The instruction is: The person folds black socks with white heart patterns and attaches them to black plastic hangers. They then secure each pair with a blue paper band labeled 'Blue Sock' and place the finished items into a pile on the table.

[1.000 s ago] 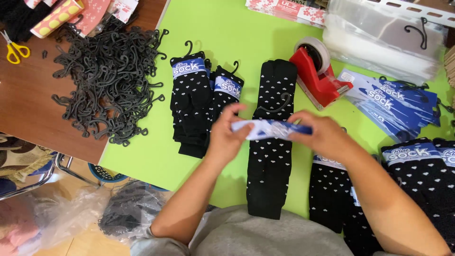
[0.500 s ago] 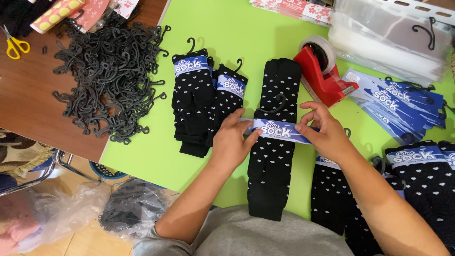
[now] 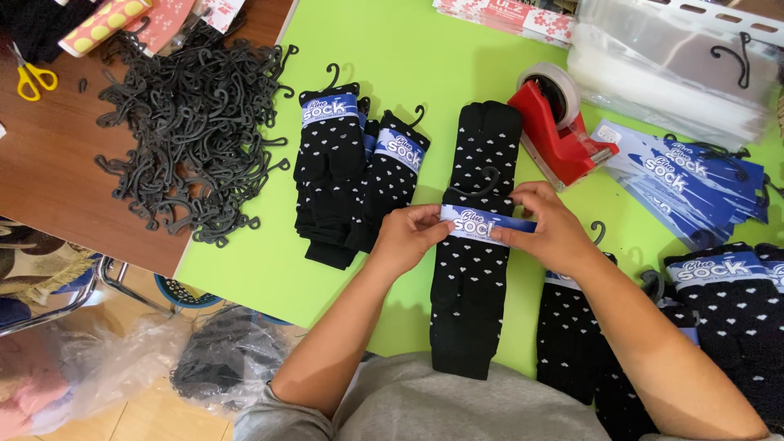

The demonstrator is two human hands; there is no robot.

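Both hands on a blue paper band (image 3: 482, 225) laid across black dotted socks (image 3: 474, 245) near the tabletop's (image 3: 245, 269) front edge. Left hand (image 3: 412, 237) fingers pinching one end, right hand (image 3: 547, 233) fingers pinching the other. Best kept taut, level, just under the hook (image 3: 482, 184). Clear bags (image 3: 661, 73) stacked at far right corner; contents not discernible.

Hands (image 3: 412, 233) closed in, label band (image 3: 482, 224) seemingly wrapped.
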